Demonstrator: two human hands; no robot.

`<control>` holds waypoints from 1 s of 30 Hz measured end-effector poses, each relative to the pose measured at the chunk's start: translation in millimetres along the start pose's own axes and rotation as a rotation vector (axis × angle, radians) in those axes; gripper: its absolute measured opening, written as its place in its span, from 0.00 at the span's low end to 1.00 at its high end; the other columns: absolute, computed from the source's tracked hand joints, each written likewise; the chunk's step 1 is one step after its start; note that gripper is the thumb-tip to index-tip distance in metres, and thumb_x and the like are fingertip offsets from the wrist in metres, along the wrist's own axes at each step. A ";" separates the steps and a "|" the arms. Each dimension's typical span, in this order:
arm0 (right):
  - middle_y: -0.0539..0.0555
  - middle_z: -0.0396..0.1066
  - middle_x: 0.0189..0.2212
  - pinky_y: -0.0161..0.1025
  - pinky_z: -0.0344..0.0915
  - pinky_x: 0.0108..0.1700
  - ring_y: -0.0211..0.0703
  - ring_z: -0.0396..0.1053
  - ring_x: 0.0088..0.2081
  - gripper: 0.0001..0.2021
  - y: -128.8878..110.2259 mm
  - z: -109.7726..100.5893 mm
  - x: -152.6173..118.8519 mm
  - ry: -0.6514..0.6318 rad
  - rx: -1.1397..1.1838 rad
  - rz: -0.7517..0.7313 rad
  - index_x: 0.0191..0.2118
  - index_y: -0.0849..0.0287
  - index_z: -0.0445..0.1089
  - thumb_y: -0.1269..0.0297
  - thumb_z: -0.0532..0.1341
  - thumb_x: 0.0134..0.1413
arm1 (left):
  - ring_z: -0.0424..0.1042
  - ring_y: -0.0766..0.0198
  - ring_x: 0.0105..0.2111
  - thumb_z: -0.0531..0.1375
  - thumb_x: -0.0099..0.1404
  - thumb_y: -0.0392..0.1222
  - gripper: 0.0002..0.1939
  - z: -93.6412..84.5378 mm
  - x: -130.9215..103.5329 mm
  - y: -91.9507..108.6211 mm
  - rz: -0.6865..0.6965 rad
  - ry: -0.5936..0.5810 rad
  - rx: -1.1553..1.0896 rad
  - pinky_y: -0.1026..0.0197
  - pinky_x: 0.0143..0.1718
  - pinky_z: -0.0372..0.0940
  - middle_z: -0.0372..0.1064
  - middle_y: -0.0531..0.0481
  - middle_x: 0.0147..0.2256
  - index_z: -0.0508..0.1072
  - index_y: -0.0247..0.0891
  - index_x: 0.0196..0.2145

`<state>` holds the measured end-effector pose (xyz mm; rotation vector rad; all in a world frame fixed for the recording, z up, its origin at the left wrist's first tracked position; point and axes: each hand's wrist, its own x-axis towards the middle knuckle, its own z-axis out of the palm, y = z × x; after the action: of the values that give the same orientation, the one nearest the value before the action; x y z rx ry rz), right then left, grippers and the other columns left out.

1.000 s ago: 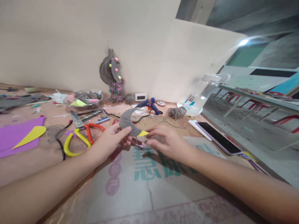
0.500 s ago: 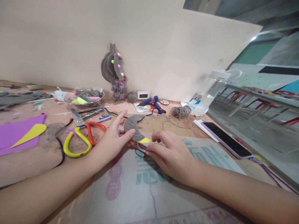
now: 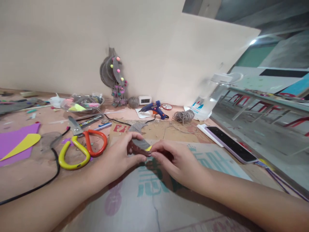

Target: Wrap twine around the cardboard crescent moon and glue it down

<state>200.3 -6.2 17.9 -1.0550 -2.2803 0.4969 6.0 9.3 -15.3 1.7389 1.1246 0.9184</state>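
Note:
Above the cardboard, a crescent (image 3: 139,132) wound in grey yarn is gripped by my left hand (image 3: 126,153), thumb below and fingers curled over it. Its near end shows bare yellow, and a dark reddish-brown edge faces me. My right hand (image 3: 172,159) is closed in a pinch at that yellow tip, on the yarn as far as I can see; the fingertips hide the exact hold. A thin grey yarn strand (image 3: 156,214) lies on the cardboard below my hands.
Scissors (image 3: 74,166) with yellow and red handles lie left, near purple foam (image 3: 18,138). A blue glue gun (image 3: 153,108), yarn ball (image 3: 183,116) and clear jug (image 3: 205,100) stand behind. A phone (image 3: 231,143) lies right; a decorated grey hanging (image 3: 108,72) is on the wall.
The crescent has tilted, bringing its edge into view. My left fingers have moved from its side to curl over it, and my right hand has closed in on the yellow tip.

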 end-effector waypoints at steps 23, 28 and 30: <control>0.50 0.68 0.25 0.31 0.59 0.27 0.34 0.63 0.26 0.06 12.9 -14.5 2.7 0.079 0.081 0.081 0.33 0.60 0.69 0.65 0.56 0.55 | 0.69 0.63 0.30 0.61 0.54 0.47 0.16 -1.5 -2.4 0.0 0.024 0.028 0.023 0.61 0.31 0.63 0.67 0.52 0.33 0.64 0.42 0.39; 0.49 0.66 0.23 0.30 0.57 0.26 0.33 0.61 0.25 0.07 23.8 -19.4 5.1 -0.050 0.162 0.154 0.31 0.61 0.69 0.64 0.57 0.53 | 0.68 0.64 0.31 0.62 0.54 0.46 0.16 -2.6 -4.6 4.2 -0.016 0.073 -0.066 0.62 0.31 0.63 0.66 0.55 0.32 0.62 0.43 0.38; 0.49 0.65 0.23 0.30 0.57 0.26 0.33 0.60 0.25 0.07 26.1 -18.2 5.9 -0.075 0.210 0.183 0.31 0.61 0.68 0.63 0.57 0.53 | 0.67 0.65 0.30 0.62 0.54 0.46 0.16 -2.3 -6.6 6.5 -0.027 0.065 -0.064 0.63 0.31 0.63 0.66 0.55 0.32 0.62 0.43 0.38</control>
<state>223.6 16.3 19.7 -1.1588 -2.1480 0.8440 3.8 2.2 -9.3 1.6484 1.1458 0.9900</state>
